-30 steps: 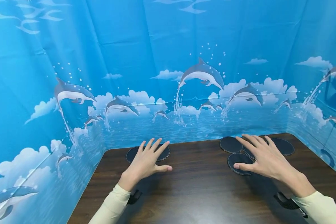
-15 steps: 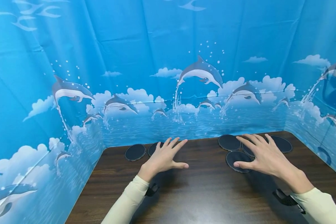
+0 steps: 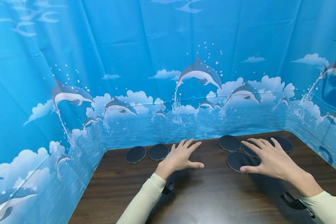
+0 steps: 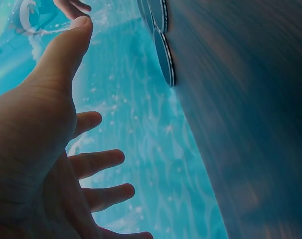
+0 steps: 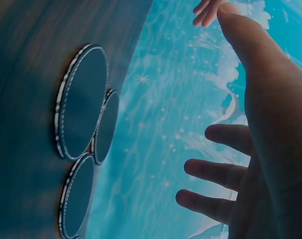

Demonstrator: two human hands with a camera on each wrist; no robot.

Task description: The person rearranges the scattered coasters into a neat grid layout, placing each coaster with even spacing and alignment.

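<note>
Two black round coasters with stitched rims lie at the back left of the table, a left one and a right one. My left hand hovers just right of them, fingers spread, holding nothing. Over on the right, my right hand is held above a cluster of several similar coasters, also with spread fingers and nothing held. That cluster includes a back coaster, a front coaster and a far-right coaster; another is partly hidden under the hand. In the right wrist view, a nearer coaster stands apart from the fingers.
The dark wood table ends at the back against a blue dolphin-print curtain. That curtain also hangs along the left and right sides. Each wrist carries a black strapped device, one on the left and one on the right.
My left hand has moved right, from over the two left coasters to beside them, uncovering both. My right hand has shifted slightly right. The coasters have stayed in place.
</note>
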